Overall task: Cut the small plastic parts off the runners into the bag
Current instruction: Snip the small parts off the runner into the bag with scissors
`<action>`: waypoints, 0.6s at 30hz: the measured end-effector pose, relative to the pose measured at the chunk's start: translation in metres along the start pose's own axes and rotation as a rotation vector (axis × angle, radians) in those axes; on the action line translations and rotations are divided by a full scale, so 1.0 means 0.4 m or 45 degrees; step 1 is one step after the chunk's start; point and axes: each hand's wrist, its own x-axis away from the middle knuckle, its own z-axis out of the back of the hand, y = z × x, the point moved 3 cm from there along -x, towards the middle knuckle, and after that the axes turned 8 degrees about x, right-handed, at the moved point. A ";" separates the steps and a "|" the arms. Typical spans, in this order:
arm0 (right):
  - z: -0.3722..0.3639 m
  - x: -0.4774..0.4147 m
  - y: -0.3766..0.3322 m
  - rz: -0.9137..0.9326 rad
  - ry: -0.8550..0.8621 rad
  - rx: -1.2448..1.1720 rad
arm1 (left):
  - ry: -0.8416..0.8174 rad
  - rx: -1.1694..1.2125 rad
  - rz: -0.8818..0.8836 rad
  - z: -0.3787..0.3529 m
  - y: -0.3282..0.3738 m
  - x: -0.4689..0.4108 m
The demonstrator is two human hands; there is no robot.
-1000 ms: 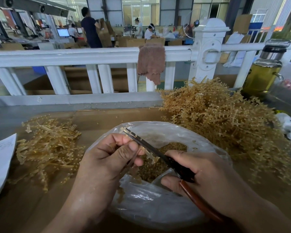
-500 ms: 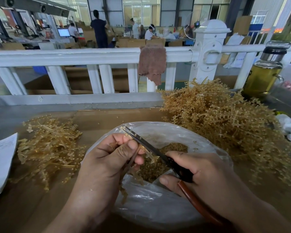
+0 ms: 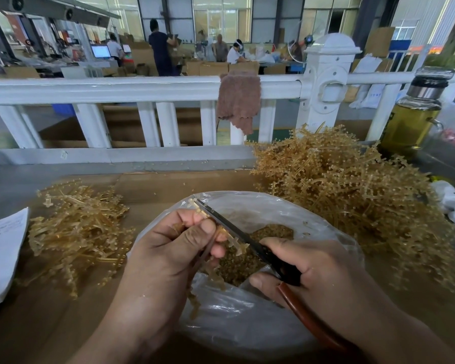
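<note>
My left hand pinches an amber plastic runner over the open mouth of a clear plastic bag. Small amber parts fill the bottom of the bag. My right hand grips scissors with brown handles. Their blades lie along the runner, tips pointing up and left past my left fingers. A big heap of uncut runners lies to the right of the bag. A smaller heap of runners lies to the left.
A white railing runs along the far edge of the cardboard-covered table, with a brown rag hung over it. A bottle of yellow liquid stands at the far right. White paper lies at the left edge. People work beyond.
My hands, the runner and the scissors have stayed over the bag almost unchanged. The view has dropped slightly.
</note>
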 end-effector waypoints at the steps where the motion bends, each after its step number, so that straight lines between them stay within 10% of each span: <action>1: -0.001 0.000 -0.001 -0.003 0.002 0.000 | 0.000 0.002 -0.001 0.001 0.000 0.000; 18: -0.001 0.002 -0.001 0.003 0.023 0.037 | 0.089 -0.155 -0.123 -0.003 0.009 0.004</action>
